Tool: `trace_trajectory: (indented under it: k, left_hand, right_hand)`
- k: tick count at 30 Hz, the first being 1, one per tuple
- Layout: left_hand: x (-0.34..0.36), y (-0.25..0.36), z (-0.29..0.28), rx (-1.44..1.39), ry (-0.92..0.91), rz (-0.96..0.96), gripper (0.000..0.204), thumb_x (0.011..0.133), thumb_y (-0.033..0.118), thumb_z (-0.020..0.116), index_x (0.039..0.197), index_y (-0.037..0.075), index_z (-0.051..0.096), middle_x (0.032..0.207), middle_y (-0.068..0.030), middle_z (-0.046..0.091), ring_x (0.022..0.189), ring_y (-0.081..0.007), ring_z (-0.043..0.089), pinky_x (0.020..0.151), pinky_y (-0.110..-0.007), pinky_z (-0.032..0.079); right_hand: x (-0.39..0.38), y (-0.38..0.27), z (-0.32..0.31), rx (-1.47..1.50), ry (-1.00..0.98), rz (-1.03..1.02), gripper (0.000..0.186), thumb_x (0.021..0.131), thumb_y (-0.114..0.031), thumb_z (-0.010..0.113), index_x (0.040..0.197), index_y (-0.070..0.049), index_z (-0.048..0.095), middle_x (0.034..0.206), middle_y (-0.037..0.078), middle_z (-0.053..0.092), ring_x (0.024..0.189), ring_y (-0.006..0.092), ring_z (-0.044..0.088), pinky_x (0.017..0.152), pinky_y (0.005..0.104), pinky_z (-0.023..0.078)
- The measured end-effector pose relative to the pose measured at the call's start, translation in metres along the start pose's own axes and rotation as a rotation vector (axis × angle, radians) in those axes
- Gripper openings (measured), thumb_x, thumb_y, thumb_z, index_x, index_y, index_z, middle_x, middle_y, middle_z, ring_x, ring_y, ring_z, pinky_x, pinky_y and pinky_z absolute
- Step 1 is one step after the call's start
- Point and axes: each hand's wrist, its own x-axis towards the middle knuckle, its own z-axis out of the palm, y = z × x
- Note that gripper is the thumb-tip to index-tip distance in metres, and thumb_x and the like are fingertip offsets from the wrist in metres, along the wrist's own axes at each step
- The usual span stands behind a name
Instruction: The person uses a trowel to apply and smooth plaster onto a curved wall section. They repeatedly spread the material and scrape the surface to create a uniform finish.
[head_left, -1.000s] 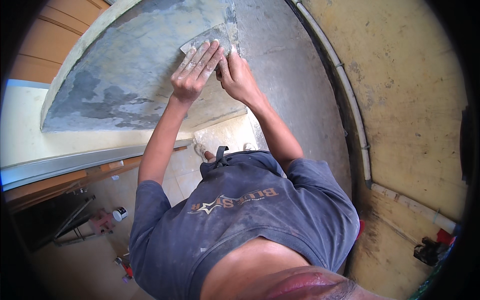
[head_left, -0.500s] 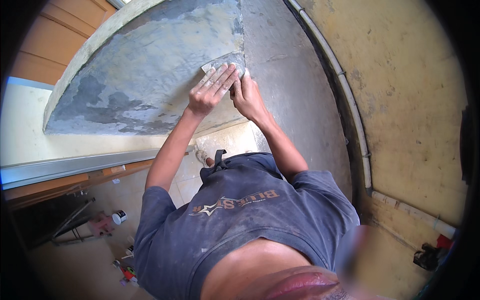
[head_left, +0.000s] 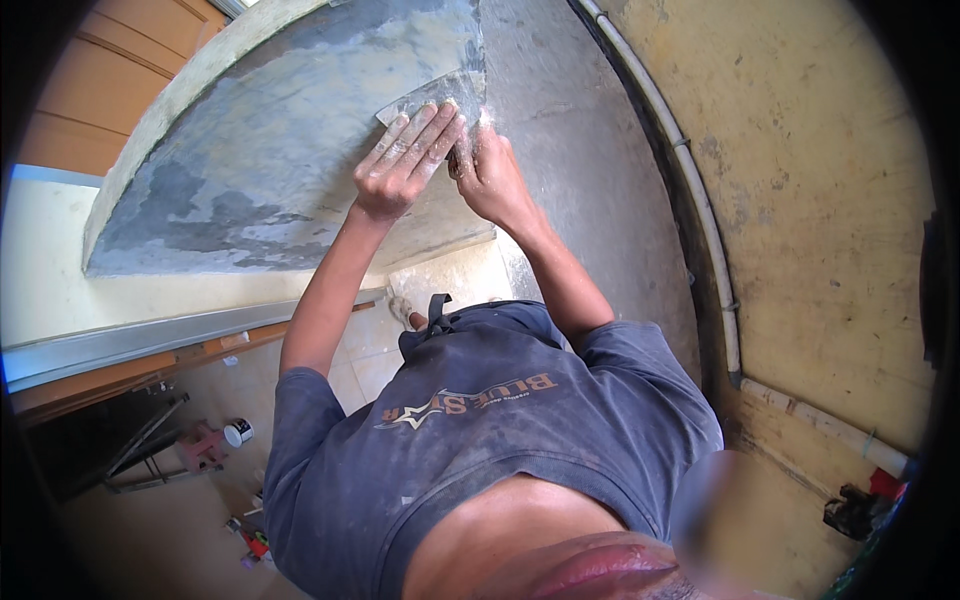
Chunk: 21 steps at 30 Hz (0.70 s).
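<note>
A wide metal scraper (head_left: 450,88), whitened with residue, rests against a patchy grey-blue plastered surface (head_left: 220,140) with a curved pale edge. My left hand (head_left: 402,158) lies on the blade with its long fingers stretched flat, their tips dusted white. My right hand (head_left: 490,178), just beside it, is closed round the scraper's handle, which is mostly hidden, with the thumb toward the blade. Both hands are near the seam where the plaster meets a grey band (head_left: 580,170).
A pale pipe (head_left: 702,190) runs along the yellowish wall (head_left: 820,160) at right. Orange wooden panelling (head_left: 110,75) is upper left. A metal rail (head_left: 150,346) crosses the left. Below lie a tiled floor (head_left: 350,370), a pink stool (head_left: 203,447), a white can (head_left: 238,432) and a dark frame (head_left: 140,450).
Both hands and the scraper moved down and rightward along the surface between one second and half a second ago, then back up and slightly left to where they are now.
</note>
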Motion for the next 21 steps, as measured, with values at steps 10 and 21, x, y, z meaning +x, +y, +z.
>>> trace_trajectory:
  k: [10, 21]
  left_hand:
    - [-0.022, 0.026, 0.003, -0.1, -0.12, -0.004, 0.036, 0.095, 0.011, 0.069, 0.129, 0.015, 0.079, 0.137, -0.002, 0.074, 0.128, -0.0197, 0.07, 0.107, -0.036, 0.057]
    - [0.015, 0.001, -0.003, 0.003, 0.0, 0.001, 0.038, 0.097, 0.014, 0.067, 0.133, 0.019, 0.077, 0.138, 0.0021, 0.074, 0.128, -0.0148, 0.069, 0.11, -0.033, 0.055]
  right_hand:
    - [-0.032, 0.027, -0.001, 0.039, -0.043, 0.151, 0.021, 0.112, -0.016, 0.049, 0.11, 0.005, 0.052, 0.068, 0.014, 0.061, 0.06, 0.0239, 0.059, 0.058, 0.0406, 0.048]
    - [0.006, -0.005, -0.013, -0.027, 0.0, -0.008, 0.021, 0.111, -0.013, 0.05, 0.112, 0.008, 0.051, 0.07, 0.019, 0.063, 0.062, 0.0323, 0.063, 0.059, 0.0446, 0.048]
